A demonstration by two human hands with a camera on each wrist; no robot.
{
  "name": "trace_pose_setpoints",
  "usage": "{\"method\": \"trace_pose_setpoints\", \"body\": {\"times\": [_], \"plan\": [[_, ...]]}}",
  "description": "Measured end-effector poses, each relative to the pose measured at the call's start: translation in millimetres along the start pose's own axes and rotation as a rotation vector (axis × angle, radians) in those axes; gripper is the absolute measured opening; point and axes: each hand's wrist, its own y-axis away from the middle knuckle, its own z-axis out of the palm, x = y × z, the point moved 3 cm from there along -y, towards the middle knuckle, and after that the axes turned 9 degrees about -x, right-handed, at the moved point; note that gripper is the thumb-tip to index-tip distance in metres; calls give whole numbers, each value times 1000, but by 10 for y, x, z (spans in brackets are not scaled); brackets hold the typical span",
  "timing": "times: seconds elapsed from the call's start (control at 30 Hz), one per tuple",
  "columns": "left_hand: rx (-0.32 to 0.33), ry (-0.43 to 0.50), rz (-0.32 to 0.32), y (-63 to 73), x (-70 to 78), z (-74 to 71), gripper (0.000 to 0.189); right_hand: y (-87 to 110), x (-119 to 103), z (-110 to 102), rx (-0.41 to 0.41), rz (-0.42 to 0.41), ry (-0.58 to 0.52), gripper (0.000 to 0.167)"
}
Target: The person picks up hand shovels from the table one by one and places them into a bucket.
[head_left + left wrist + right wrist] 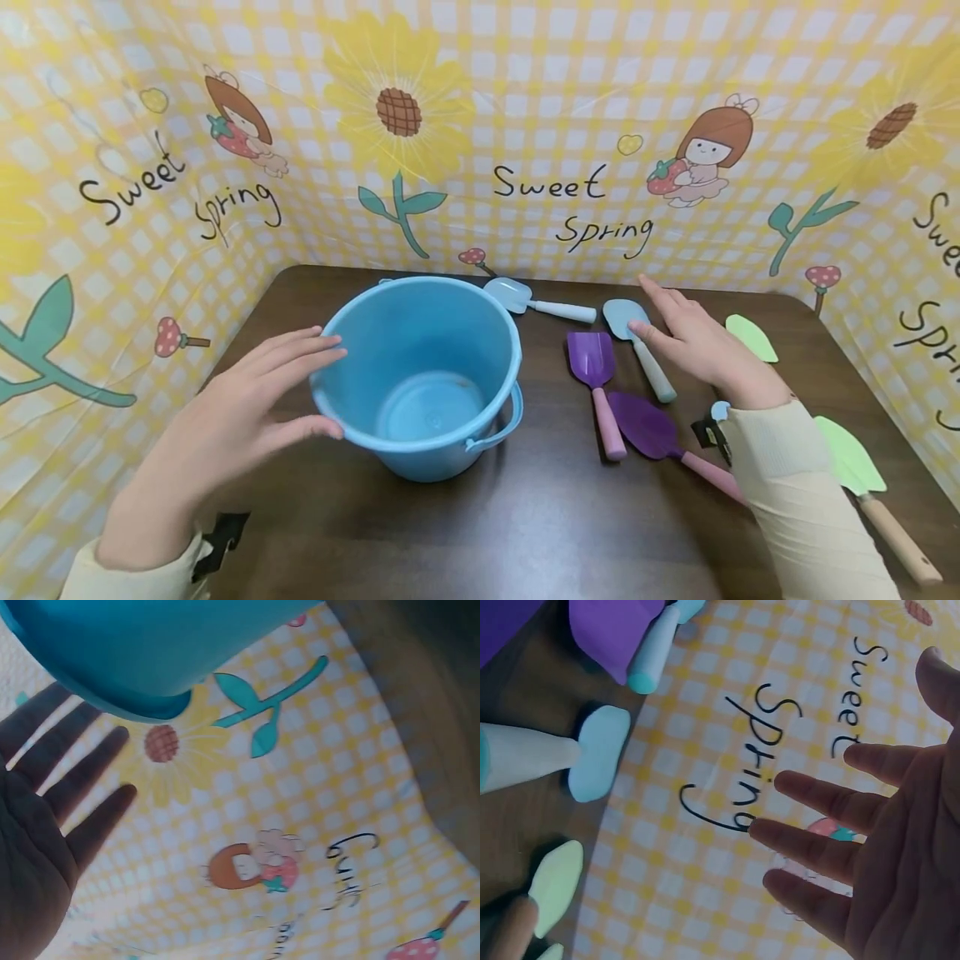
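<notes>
A light blue bucket (431, 465) stands upright on the dark table, its handle folded down on the right side. My left hand (243, 400) is at the bucket's left rim, fingers spread and nearly straight, holding nothing. In the left wrist view those fingertips sit close to the bucket (161, 645). My right hand (701, 350) hovers, palm down with fingers extended, over the light blue trowel (621, 317), overlapping it slightly in the head view. The right wrist view shows that hand (907, 832) with nothing in it.
Right of the bucket lie a light blue shovel (564, 312), a purple shovel (591, 358) and a purple trowel (647, 425) with a pink handle. Farther right are two light green blades (750, 336), one on a wooden handle. Yellow checked cloth (525, 108) walls the table's back and sides.
</notes>
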Motion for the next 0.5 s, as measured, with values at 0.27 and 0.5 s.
{"method": "trace_pose_setpoints", "body": {"times": [0.27,0.5], "plan": [[18,174,77,72,-98,47,66,-295,112,-46,-13,-21,-81,72],[-101,175,43,33,-95,24,68,-558,152,-82,-37,-31,-186,69]]}}
